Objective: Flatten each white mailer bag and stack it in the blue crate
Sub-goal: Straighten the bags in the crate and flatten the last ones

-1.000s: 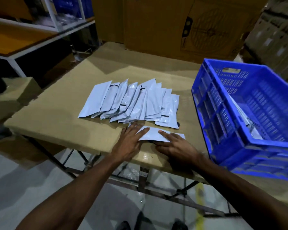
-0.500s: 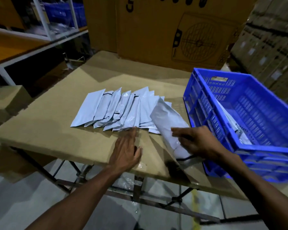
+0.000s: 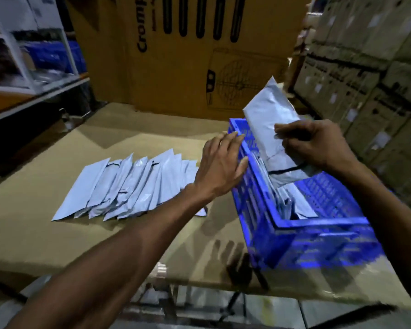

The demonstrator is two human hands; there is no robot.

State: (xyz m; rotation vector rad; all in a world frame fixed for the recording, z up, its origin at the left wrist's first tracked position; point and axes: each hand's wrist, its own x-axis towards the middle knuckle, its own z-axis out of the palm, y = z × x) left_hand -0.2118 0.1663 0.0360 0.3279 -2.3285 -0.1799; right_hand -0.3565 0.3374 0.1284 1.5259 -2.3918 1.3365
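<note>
Centre-left, the bags (image 3: 128,186) lie fanned on the table (image 3: 33,233). Left hand (image 3: 221,162), fingers straight, rests on the crate (image 3: 318,236) rim. Right hand (image 3: 318,143) pinches a bag (image 3: 266,115) above the crate, upper right; dropped tilted, it may land crooked. The stack inside is mostly hidden and blurred.

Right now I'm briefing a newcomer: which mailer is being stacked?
Find the blue crate at the table's right. Above its opening, the right hand grips one white mailer. It alone is lifted and tilted; the others lie fanned on the table or inside the crate.
</note>
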